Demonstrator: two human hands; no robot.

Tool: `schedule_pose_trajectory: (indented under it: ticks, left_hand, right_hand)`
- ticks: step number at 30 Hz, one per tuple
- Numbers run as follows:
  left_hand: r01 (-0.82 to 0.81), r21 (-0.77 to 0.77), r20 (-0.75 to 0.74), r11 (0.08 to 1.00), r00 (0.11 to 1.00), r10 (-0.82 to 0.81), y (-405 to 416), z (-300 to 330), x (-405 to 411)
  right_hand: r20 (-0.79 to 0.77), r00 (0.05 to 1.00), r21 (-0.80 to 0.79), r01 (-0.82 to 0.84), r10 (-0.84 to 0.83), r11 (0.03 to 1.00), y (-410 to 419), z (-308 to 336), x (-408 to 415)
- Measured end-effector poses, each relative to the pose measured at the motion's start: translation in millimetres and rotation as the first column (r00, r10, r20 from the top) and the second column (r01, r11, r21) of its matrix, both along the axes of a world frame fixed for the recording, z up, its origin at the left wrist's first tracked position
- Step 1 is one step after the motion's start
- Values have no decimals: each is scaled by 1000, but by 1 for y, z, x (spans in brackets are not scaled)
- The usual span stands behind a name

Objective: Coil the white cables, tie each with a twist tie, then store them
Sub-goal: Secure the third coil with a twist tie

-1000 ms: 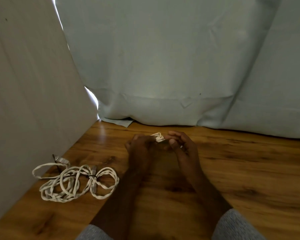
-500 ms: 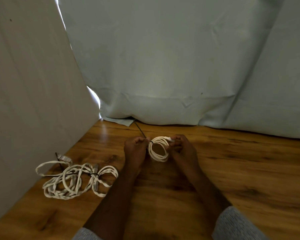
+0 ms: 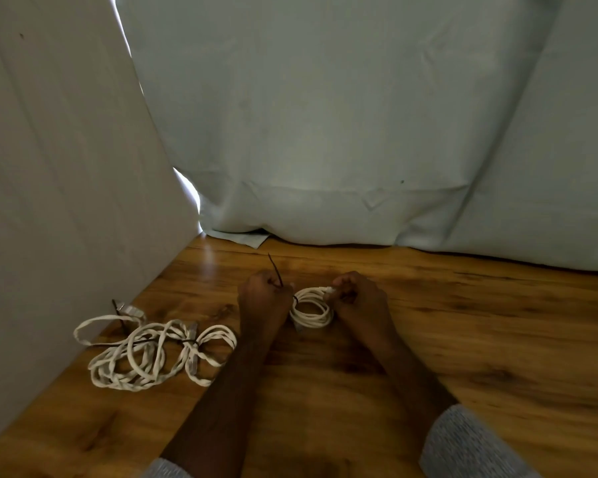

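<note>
The small coil of white cable [image 3: 312, 310], bunched a second ago, now hangs open between both clamped hands; left hand [image 3: 263, 298] pinches the dark twist tie [image 3: 276, 270], right hand [image 3: 358, 298] the coil, ready for tying.

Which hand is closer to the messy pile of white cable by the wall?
Left. The left hand is just right of the messy cable pile; the right hand is farther right, beyond the small coil both hands hold.
</note>
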State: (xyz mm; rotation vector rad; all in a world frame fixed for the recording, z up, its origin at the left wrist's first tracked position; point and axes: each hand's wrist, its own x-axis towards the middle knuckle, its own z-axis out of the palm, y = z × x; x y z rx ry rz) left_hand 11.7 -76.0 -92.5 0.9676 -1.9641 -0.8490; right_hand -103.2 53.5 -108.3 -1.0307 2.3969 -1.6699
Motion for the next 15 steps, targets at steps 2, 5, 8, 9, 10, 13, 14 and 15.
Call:
schedule_pose_trajectory:
  ticks: [2, 5, 8, 9, 10, 13, 14, 15]
  left_hand:
    - [-22, -13, -38, 1000, 999, 22, 0, 1, 1]
    - [-55, -55, -112, 997, 993, 48, 2, 4, 1]
    - [-77, -92, -163, 993, 985, 61, 1, 4, 1]
    - [-80, -113, -170, 990, 984, 60, 1, 3, 2]
    - [-76, -136, -177, 988, 983, 51, 2, 3, 4]
    - [-33, -208, -212, 978, 977, -12, 14, 4, 16]
    - [-20, -225, -223, 974, 974, -31, 19, 5, 21]
    - [-9, -236, -234, 972, 971, -48, 24, 6, 28]
  right_hand:
    - [-12, 1000, 9, 8, -8, 1000, -1, -1, 0]
    - [-49, 999, 20, 17, -16, 1000, 0, -1, 2]
    - [-100, 995, 24, 24, -21, 999, 0, 1, 5]
    - [-124, 992, 22, 33, -30, 999, 0, 3, 7]
    - [-155, 987, 17, 41, -38, 999, 0, 5, 9]
    - [-283, 959, -29, 23, -30, 999, 1, 12, 18]
    - [-319, 948, -37, 7, -18, 999, 2, 14, 22]
    - [-348, 937, -33, -9, -3, 999, 1, 16, 28]
